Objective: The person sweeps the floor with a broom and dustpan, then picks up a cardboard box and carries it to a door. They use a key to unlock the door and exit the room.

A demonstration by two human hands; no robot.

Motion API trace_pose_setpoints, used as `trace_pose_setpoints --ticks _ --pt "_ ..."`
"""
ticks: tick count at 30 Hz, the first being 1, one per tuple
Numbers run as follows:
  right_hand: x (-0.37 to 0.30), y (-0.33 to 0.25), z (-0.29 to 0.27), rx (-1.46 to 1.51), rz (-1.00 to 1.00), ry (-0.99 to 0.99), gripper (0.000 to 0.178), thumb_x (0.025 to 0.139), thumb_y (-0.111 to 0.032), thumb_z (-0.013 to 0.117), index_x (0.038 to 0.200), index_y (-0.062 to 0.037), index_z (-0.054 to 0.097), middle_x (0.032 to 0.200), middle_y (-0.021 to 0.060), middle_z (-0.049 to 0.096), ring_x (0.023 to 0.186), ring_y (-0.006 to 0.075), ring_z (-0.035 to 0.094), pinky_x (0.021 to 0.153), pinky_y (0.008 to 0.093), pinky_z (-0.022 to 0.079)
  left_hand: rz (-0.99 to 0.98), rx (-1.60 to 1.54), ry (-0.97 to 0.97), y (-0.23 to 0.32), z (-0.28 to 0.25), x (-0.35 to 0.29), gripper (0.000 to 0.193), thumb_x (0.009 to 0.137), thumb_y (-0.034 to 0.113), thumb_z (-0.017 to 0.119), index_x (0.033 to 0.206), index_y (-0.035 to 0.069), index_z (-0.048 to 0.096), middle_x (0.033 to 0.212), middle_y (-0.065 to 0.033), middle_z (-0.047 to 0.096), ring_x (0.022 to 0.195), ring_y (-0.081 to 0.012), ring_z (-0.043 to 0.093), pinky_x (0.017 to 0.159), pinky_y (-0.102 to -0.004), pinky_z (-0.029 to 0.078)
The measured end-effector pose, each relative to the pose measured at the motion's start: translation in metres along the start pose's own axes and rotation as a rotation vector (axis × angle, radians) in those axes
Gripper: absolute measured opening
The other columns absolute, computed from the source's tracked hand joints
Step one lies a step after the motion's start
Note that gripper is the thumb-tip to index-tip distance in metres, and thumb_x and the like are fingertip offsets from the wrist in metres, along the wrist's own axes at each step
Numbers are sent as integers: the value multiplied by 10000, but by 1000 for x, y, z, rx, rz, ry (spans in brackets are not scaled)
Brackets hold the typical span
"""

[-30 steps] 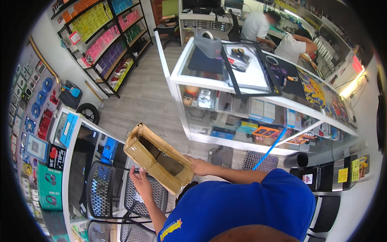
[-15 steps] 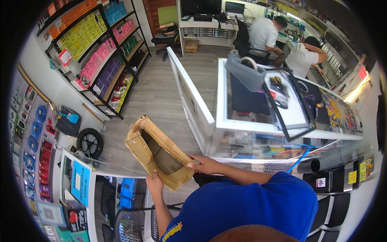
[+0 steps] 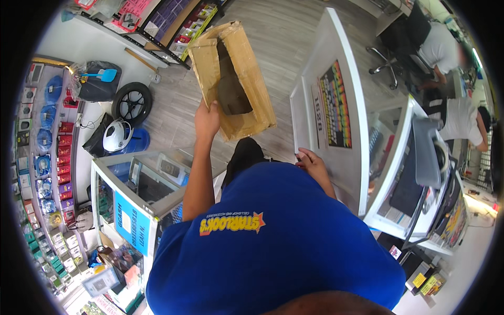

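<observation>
My left hand (image 3: 208, 119) grips the near left side of a worn brown cardboard box (image 3: 257, 84), held out ahead of me above the floor. The box is tilted, its open top facing me, and its inside looks dark with no contents that I can make out. Against the lower left edge of a white swing door (image 3: 305, 105), my right hand (image 3: 314, 167) has its fingers closed. A small dark piece shows by those fingertips, too small to name. A colourful printed sign (image 3: 336, 107) is fixed to the door's face.
Left of me stands a glass display case (image 3: 152, 170); beyond it are a white helmet (image 3: 116, 135) and a black wheel (image 3: 132, 104). A glass-topped counter (image 3: 388, 205) is on the right, with two people seated behind it. Shelving (image 3: 173, 31) rises ahead.
I have moved forward to the doorway. My right hand has let go of the box and taken the door's edge. The left hand now carries the box alone, farther out.
</observation>
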State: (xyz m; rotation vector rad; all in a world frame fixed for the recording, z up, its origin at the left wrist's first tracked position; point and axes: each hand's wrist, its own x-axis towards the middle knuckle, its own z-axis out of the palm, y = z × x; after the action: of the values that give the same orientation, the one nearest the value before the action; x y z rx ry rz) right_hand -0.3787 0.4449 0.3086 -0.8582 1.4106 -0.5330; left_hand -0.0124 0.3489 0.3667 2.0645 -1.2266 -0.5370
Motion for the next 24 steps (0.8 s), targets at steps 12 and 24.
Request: trace_pose_setpoints --ticks 12,24 --pt "230 -175 66 -419 -183 190 378 997 -324 605 1242 -49 690 1100 203 742 985 368 724 908 414 553 89 -48 -97 -53 28 306 394 1018 255 576 1270 -39 648 1205 -191 698 1091 -324 647 958 -415 495" --pt "426 -352 41 -240 -33 443 521 1047 -464 498 910 -28 750 799 173 735 784 343 702 781 394 537 -27 -603 -232 23 131 641 332 950 142 607 1196 -73 665 1151 -128 704 1036 -234 647 924 -349 492"
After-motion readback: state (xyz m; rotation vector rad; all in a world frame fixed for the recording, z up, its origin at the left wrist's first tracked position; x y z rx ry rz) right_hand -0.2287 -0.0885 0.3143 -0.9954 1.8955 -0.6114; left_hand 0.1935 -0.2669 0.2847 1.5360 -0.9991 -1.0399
